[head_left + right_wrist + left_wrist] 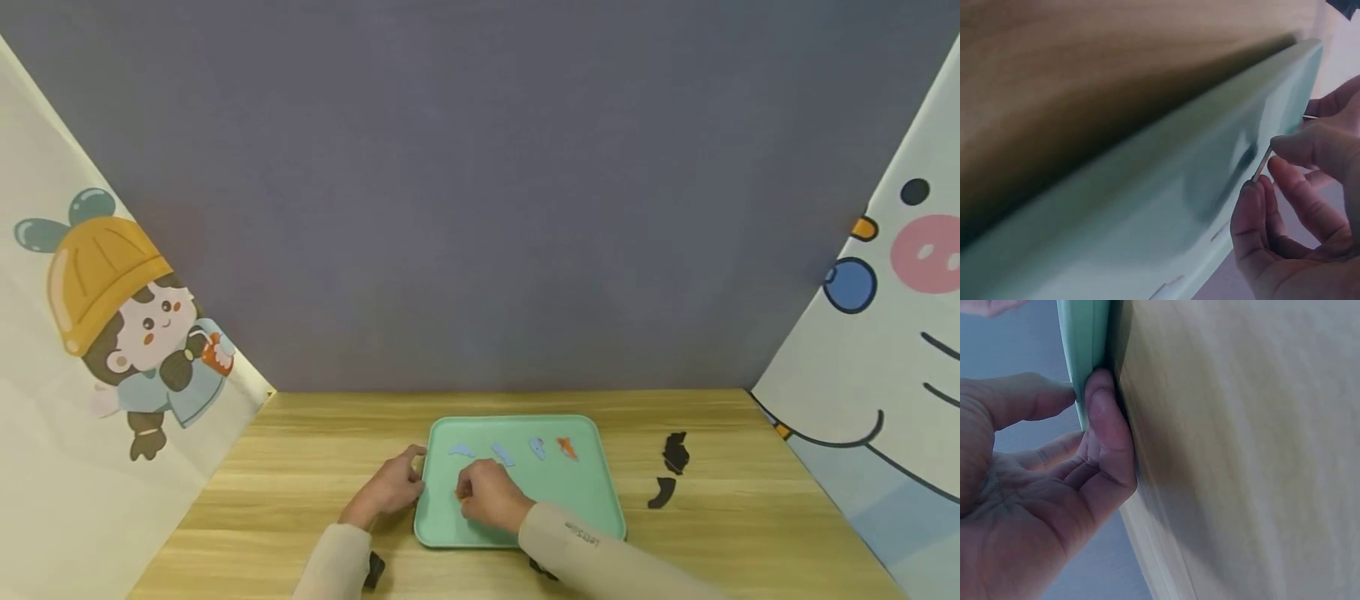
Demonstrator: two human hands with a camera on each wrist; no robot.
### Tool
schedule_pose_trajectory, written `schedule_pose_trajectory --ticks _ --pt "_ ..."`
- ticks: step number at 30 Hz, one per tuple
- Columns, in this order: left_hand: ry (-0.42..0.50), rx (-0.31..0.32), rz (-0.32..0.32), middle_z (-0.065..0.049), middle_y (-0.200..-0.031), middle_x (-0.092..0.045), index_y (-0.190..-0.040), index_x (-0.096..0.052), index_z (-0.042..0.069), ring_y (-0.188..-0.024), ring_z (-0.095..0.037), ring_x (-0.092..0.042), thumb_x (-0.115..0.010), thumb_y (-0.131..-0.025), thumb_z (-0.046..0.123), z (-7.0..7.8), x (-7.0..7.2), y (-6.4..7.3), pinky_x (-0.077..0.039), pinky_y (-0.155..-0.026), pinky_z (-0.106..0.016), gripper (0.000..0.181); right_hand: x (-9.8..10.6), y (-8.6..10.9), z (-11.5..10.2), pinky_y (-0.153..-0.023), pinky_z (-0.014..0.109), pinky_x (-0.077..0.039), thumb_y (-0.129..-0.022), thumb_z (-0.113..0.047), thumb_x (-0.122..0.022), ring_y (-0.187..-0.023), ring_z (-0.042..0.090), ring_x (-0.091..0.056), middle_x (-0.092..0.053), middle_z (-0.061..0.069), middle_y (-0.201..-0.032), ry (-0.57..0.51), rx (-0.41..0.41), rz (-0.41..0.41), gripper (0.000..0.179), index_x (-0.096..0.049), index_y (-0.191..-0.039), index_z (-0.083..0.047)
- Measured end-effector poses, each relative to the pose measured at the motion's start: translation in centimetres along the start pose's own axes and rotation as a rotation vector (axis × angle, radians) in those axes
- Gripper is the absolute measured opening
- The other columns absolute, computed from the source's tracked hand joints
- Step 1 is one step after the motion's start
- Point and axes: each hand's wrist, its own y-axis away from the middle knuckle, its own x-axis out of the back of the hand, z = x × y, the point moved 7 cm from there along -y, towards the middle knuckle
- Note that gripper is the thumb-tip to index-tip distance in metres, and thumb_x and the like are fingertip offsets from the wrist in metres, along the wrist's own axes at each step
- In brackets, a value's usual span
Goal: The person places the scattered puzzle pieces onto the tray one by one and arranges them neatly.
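A mint-green tray (570, 508) lies on the wooden table in the head view. At its left edge, my left hand (390, 485) grips the rim; the left wrist view has the thumb against the tray wall and curled fingers (1110, 422) at its outer side. Over the tray's lower left part, my right hand (492, 495) pinches a thin flat piece (1262, 164), edge-on in the right wrist view. Along the tray's far side lie light blue pieces (503, 455) and an orange piece (567, 447), all small, flat and irregular in outline.
Dark flat pieces (676, 452) lie on the table right of the tray, with a curved one (662, 492) nearer. Another dark piece (375, 572) is beside the left sleeve, and one (542, 570) shows partly by the right sleeve. A grey wall (480, 250) stands behind.
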Motion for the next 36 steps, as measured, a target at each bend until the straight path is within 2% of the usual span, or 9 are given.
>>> schedule_pose_trajectory --ticks 8,11,15,18,25,29,31,36 --pt "0.002 0.004 -0.01 -0.012 -0.083 -0.06 -0.134 -0.037 -0.006 -0.063 -0.018 -0.058 -0.058 -0.086 -0.004 0.3 -0.2 -0.4 -0.049 -0.054 -0.032 0.053 -0.4 0.2 0.6 -0.063 0.025 -0.049 -0.069 -0.001 -0.072 -0.076 0.013 -0.06 -0.064 -0.005 -0.077 0.029 -0.091 -0.031 0.013 -0.072 -0.078 -0.01" --pt "-0.007 0.002 -0.011 -0.013 -0.084 -0.06 -0.134 -0.037 -0.006 -0.063 -0.018 -0.058 -0.057 -0.086 -0.004 0.2 -0.1 -0.4 -0.049 -0.054 -0.032 0.052 -0.3 0.4 0.6 -0.067 0.026 -0.049 -0.073 -0.003 -0.073 -0.079 0.013 -0.058 -0.063 -0.007 -0.079 0.034 -0.068 -0.031 0.01 -0.072 -0.08 -0.011" --pt "-0.013 0.005 -0.008 -0.013 -0.085 -0.06 -0.134 -0.037 -0.006 -0.062 -0.018 -0.058 -0.057 -0.085 -0.004 0.1 -0.1 -0.4 -0.049 -0.054 -0.032 0.053 0.4 0.9 0.7 -0.068 0.025 -0.048 -0.076 -0.007 -0.075 -0.078 0.009 -0.056 -0.06 -0.008 -0.08 0.015 0.011 0.011 0.005 -0.072 -0.079 -0.011" --pt "-0.009 0.01 -0.01 -0.014 -0.085 -0.06 -0.134 -0.037 -0.006 -0.062 -0.018 -0.058 -0.056 -0.085 -0.004 0.0 -0.1 -0.5 -0.049 -0.053 -0.032 0.053 1.3 1.3 1.1 -0.067 0.025 -0.047 -0.076 -0.006 -0.074 -0.077 0.007 -0.054 -0.059 -0.007 -0.08 0.005 0.038 0.049 0.005 -0.072 -0.078 -0.01" --pt "-0.023 0.021 -0.006 -0.013 -0.084 -0.061 -0.135 -0.037 -0.005 -0.06 -0.017 -0.058 -0.057 -0.085 -0.003 -0.2 -0.1 -0.4 -0.049 -0.053 -0.031 0.054 4.2 2.2 3.0 -0.067 0.03 -0.047 -0.077 -0.004 -0.072 -0.078 0.012 -0.054 -0.061 -0.003 -0.084 0.004 0.008 0.088 0.005 -0.071 -0.082 -0.007" --pt "-0.029 0.021 -0.011 -0.013 -0.085 -0.061 -0.135 -0.036 -0.005 -0.06 -0.017 -0.058 -0.057 -0.086 -0.002 -0.4 -0.2 -0.4 -0.049 -0.053 -0.031 0.054 5.8 3.0 4.4 -0.07 0.036 -0.047 -0.079 -0.004 -0.071 -0.08 0.015 -0.053 -0.06 0.0 -0.088 -0.002 -0.035 0.098 0.005 -0.069 -0.083 -0.006" --pt "-0.029 0.021 -0.012 -0.013 -0.085 -0.061 -0.135 -0.036 -0.005 -0.061 -0.017 -0.058 -0.057 -0.086 -0.002 -0.4 -0.2 -0.4 -0.049 -0.053 -0.031 0.054 6.6 3.4 5.2 -0.076 0.041 -0.047 -0.079 -0.004 -0.071 -0.08 0.017 -0.053 -0.06 0.001 -0.087 -0.001 -0.055 0.11 0.006 -0.068 -0.084 -0.006" --pt "-0.019 0.003 -0.012 -0.012 -0.082 -0.061 -0.134 -0.036 -0.007 -0.061 -0.017 -0.057 -0.057 -0.085 -0.003 -0.2 -0.3 -0.2 -0.049 -0.053 -0.032 0.053 8.9 4.8 7.4 -0.075 0.041 -0.048 -0.079 -0.003 -0.073 -0.081 0.018 -0.055 -0.062 0.003 -0.09 -0.012 -0.133 0.173 0.008 -0.068 -0.085 -0.005"
